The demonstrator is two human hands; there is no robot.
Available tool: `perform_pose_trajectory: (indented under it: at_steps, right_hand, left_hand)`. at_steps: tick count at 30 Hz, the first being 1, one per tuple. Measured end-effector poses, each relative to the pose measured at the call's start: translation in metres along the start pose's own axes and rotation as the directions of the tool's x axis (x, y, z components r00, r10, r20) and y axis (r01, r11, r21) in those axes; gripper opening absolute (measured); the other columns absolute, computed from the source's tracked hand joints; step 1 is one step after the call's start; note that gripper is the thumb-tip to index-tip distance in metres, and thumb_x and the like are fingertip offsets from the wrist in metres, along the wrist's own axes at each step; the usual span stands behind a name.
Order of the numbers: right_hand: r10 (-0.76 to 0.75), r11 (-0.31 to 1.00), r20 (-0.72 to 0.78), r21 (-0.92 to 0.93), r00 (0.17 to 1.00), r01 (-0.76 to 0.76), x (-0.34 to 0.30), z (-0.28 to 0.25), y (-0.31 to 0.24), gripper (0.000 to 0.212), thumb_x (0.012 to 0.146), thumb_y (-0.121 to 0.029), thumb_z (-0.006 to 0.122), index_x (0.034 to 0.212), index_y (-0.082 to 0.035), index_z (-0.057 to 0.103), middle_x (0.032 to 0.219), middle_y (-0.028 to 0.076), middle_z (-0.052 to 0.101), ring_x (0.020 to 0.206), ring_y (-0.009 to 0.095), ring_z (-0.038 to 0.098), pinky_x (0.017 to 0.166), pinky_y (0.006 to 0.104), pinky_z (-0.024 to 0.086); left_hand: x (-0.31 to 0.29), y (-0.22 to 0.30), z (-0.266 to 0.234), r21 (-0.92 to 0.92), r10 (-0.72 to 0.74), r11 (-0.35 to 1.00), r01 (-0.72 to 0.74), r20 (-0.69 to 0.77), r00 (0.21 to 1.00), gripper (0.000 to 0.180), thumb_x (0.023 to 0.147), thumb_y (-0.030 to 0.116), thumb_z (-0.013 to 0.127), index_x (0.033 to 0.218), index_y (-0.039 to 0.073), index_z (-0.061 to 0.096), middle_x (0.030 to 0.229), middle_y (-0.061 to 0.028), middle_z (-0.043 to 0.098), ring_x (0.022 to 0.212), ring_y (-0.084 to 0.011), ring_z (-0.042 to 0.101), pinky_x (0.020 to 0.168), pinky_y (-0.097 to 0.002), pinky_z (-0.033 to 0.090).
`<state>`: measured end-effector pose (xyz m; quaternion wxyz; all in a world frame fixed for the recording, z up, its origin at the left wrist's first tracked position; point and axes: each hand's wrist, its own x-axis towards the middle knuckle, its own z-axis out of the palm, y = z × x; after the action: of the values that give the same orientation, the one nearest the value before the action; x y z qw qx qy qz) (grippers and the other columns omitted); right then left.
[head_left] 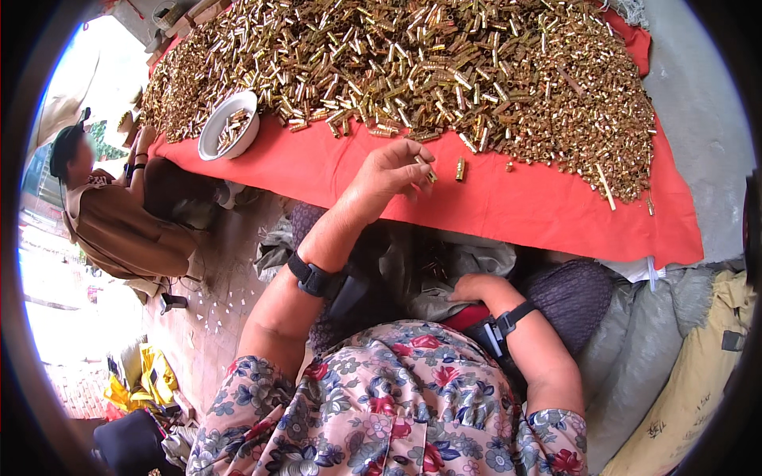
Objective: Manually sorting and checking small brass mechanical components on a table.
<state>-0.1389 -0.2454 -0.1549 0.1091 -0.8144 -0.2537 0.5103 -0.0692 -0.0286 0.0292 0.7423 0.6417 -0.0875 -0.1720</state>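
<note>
My left hand (389, 176) hovers over the front of the red cloth (317, 163). Its thumb and fingers pinch a small brass fitting (429, 176), partly covered by the fingers. Beside it on the cloth stands a single brass fitting (460, 169), with a small brass nut (509, 166) to its right. Down at my lap, my right hand (471, 286) rests against a grey sack (433, 301) lying between my knees. The fingers of that hand are hidden, so its grip does not show. Behind the left hand spreads a big heap of brass fittings (413, 71).
A white bowl (208, 141) with brass pieces stands at the heap's left front. Smaller brass nuts (611, 151) lie at the right, near a long thin rod (606, 188). Another person (131, 226) sits at the left. Yellowish sacks (690, 373) line the right side.
</note>
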Motion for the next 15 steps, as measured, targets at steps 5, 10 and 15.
perform_pose_trajectory:
  at_steps: [5,10,15]
  right_hand:
    - [0.061,0.998,0.012,-0.01,0.998,-0.06,0.002,-0.001,0.008,0.043,0.081,-0.035,0.058,0.108,-0.001,0.064,0.116,0.022,0.058,0.108,0.034,0.056,0.092,0.0412,0.044]
    - [0.018,0.998,-0.339,0.067,0.941,0.005,0.007,-0.002,0.008,0.036,0.08,-0.031,0.061,0.1,-0.002,0.064,0.102,0.022,0.063,0.1,0.036,0.058,0.085,0.0431,0.046]
    - [-0.564,0.775,-0.332,0.104,0.756,0.623,-0.063,-0.041,-0.044,0.026,0.083,-0.023,0.06,0.098,-0.002,0.062,0.089,0.018,0.064,0.084,0.033,0.061,0.075,0.0399,0.048]
  left_hand:
    - [-0.006,-0.001,-0.008,0.001,-0.008,1.0,0.008,-0.056,0.998,0.013,0.088,0.012,0.059,0.099,0.006,0.056,0.083,-0.0012,0.062,0.073,-0.0091,0.061,0.058,-0.0206,0.048]
    - [-0.01,0.004,-0.003,-0.019,0.002,1.0,-0.002,-0.003,1.0,0.012,0.088,0.012,0.06,0.098,0.005,0.056,0.083,-0.0016,0.062,0.073,-0.0095,0.061,0.058,-0.021,0.048]
    - [-0.016,0.005,0.0,0.004,0.019,1.0,-0.019,0.064,0.998,0.013,0.087,0.01,0.061,0.098,0.005,0.056,0.083,-0.0024,0.062,0.072,-0.0097,0.061,0.058,-0.0216,0.049]
